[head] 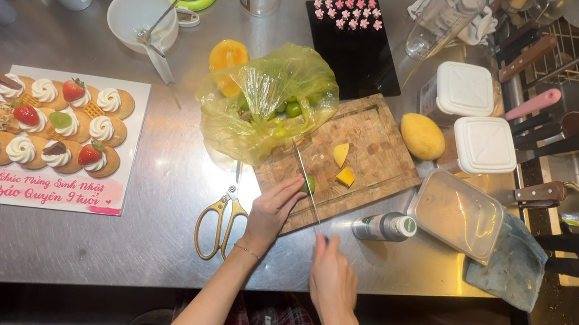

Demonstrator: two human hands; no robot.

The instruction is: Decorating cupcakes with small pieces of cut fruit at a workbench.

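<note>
My left hand (273,211) pins a small green fruit (310,184) against the near edge of the wooden cutting board (377,162). My right hand (332,273) grips the handle of a thin knife (307,177), whose blade runs up across the board beside the green fruit. Two yellow fruit pieces (342,164) lie in the middle of the board. A yellow plastic bag (269,99) holding more green fruits rests on the board's left corner.
Gold-handled scissors (222,218) lie left of my left hand. A whole mango (422,136), white lidded boxes (476,116), a clear container (456,213) and a small bottle (384,226) sit to the right. A decorated cake on its board (45,187) lies far left. A black tray (356,55) is behind.
</note>
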